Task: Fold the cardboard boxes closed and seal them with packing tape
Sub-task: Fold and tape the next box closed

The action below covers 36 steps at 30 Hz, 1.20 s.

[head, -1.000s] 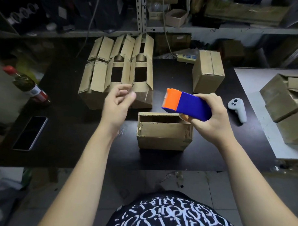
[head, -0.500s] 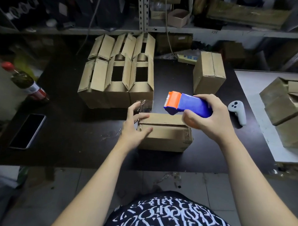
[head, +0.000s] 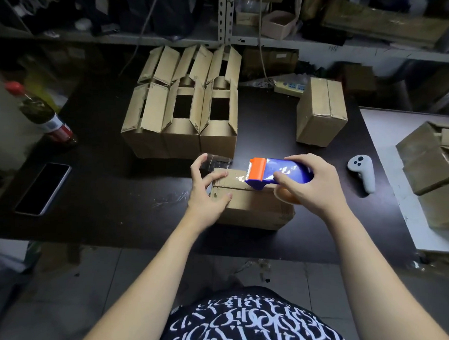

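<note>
A small cardboard box (head: 252, 209) lies on the black table (head: 110, 211) in front of me, its top flaps folded shut. My right hand (head: 312, 188) grips a blue tape dispenser (head: 282, 169) whose orange head rests on the box top. A strip of clear tape (head: 217, 160) runs from the dispenser leftward and hangs past the box's left end. My left hand (head: 207, 192) presses on that left end, fingers spread over the top and the tape, thumb against the front face.
Several open-flapped boxes (head: 181, 140) stand in a cluster just behind. A closed box (head: 319, 114) sits back right, a grey controller (head: 362, 169) to the right, a phone (head: 43, 189) and a bottle (head: 42, 115) to the left. More boxes (head: 432, 164) lie on the white table.
The box flaps went from open to folded shut. My left hand came down onto the box's left end, and the dispenser dropped onto the top with tape drawn out.
</note>
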Available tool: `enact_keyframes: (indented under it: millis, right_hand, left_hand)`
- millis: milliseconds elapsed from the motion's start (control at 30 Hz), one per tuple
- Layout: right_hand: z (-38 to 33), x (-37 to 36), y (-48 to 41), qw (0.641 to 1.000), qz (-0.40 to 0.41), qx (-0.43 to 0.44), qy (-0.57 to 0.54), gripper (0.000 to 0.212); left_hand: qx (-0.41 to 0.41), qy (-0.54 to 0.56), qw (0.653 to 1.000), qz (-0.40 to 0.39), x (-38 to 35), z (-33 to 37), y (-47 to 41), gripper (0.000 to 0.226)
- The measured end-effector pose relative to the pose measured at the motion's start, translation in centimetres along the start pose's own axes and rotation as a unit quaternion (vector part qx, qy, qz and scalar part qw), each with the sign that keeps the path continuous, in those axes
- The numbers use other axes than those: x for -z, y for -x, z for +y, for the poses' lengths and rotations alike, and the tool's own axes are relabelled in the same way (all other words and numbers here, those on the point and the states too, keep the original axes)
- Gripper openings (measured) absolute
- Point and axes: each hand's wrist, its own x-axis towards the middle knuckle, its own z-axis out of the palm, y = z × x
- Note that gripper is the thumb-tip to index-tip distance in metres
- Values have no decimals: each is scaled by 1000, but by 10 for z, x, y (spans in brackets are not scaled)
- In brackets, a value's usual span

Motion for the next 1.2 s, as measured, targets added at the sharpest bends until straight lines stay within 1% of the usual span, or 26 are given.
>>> enact_keyframes:
  millis: [67, 167, 233, 333, 367, 400, 500, 533, 700, 867, 1000, 1133, 1200]
  right_hand:
    - [0, 0, 1, 1000, -2, 6, 5, 35]
    - [3, 2, 1, 1000, -14, -7, -15, 40]
    - [7, 4, 1, 997, -33, -35, -68, 44]
    - [4, 12, 2, 979, -86, -57, -173, 33]
    - [4, 14, 2, 977, -93, -56, -183, 30]
    - [3, 16, 1, 978, -89, -53, -181, 29]
    - [9, 17, -1, 991, -57, -23, -120, 23]
    - [11, 15, -1, 992, -48, -25, -114, 24]
    - [19, 0, 4, 979, 2, -68, -192, 31]
    - [20, -7, 2, 968, -26, -85, -233, 32]
    - [18, -8, 2, 973, -41, -69, -215, 29]
    - [18, -5, 1, 977, -37, -51, -204, 26]
    - [19, -5, 0, 978, -41, -45, -200, 28]
  left_hand:
    - [9, 7, 1000, 7, -3, 2, 3, 102]
    - [22, 24, 999, 23, -7, 6, 5, 95]
    - [22, 18, 999, 31, -10, 5, 3, 93]
    - [31, 1, 999, 43, -12, 4, 3, 101]
    - [34, -10, 998, 44, -12, 5, 3, 103]
    - [34, -20, 998, 47, -12, 5, 3, 104]
    - [25, -35, 998, 45, -13, 4, 1, 105]
    - [23, -36, 998, 44, -13, 3, 1, 104]
    - [16, -29, 998, 51, -13, 1, 2, 100]
    - [10, -15, 999, 28, -8, -1, 2, 104]
    - [5, 1, 999, 34, -6, -1, 4, 104]
    - [-12, 7, 999, 36, -4, -4, 4, 100]
    - [-6, 55, 998, 29, 1, -8, 6, 95]
